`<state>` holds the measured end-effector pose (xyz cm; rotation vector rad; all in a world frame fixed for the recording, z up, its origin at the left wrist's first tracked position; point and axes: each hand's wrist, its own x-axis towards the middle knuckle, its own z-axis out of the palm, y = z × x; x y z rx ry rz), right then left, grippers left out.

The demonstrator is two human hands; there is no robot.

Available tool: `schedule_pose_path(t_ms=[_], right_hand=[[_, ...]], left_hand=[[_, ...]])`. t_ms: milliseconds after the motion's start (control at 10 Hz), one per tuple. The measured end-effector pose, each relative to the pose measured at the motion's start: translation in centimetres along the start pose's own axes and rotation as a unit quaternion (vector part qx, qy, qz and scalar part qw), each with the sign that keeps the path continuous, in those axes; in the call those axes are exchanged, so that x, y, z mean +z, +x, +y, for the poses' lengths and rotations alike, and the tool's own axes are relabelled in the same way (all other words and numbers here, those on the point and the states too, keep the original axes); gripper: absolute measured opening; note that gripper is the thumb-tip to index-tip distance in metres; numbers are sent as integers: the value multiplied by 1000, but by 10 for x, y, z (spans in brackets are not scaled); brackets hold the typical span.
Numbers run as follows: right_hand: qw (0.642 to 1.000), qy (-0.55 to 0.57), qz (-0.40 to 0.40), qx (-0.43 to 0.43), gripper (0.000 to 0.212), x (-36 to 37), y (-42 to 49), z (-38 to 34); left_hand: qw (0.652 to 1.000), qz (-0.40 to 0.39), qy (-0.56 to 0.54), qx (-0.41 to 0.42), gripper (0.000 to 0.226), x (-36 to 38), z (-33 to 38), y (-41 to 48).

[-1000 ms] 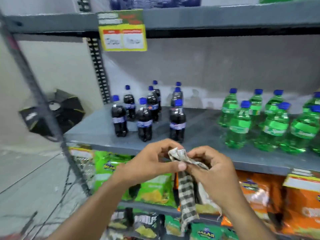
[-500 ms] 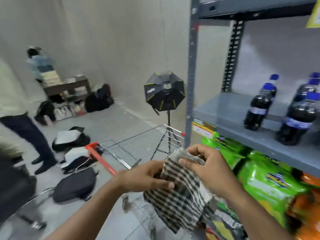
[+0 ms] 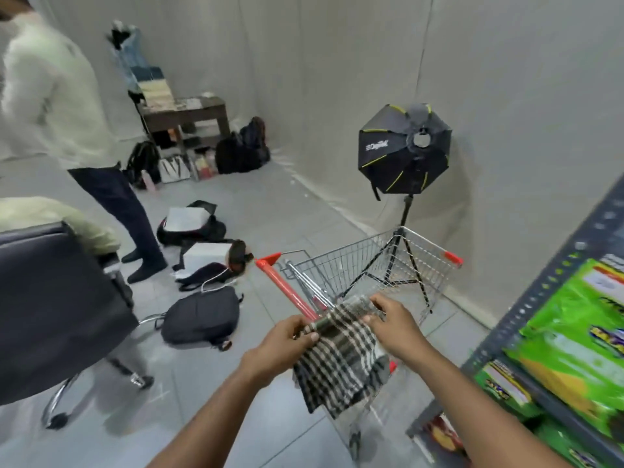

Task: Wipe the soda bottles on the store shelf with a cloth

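Both hands pinch checked cloth (image 3: 341, 352) bottom centre: left hand (image 3: 287, 342), right hand (image 3: 393, 327). Fold into firm pad; bottles out of frame

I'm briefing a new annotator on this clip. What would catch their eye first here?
Front and centre, the left hand and right hand hold a checked cloth spread between them. Just behind it stands a wire shopping cart with a red handle. Further back by the wall, a black softbox light on a tripod stands out.
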<state>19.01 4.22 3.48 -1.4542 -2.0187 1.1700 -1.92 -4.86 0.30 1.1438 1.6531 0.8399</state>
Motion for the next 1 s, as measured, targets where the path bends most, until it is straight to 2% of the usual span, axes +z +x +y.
schedule_pose_path(t_ms=[100, 200, 500, 600, 800, 900, 1000], right_hand=[[999, -35, 10, 31, 40, 27, 39, 1], [996, -77, 10, 36, 39, 45, 74, 11], [988, -122, 34, 86, 27, 79, 134, 49], [986, -131, 26, 97, 39, 87, 135, 57], [985, -147, 7, 93, 43, 92, 138, 69], [986, -140, 7, 94, 40, 88, 137, 71], [988, -122, 23, 89, 35, 79, 136, 71]], left_hand=[[998, 50, 4, -41, 4, -5, -29, 39], [995, 78, 18, -65, 9, -4, -46, 68], [991, 69, 21, -116, 14, -4, -86, 110], [991, 57, 28, -114, 12, -3, -89, 111], [991, 57, 86, -84, 25, 2, -87, 114], [987, 95, 112, -62, 39, 5, -83, 113], [978, 165, 125, -9, 43, 7, -69, 114]])
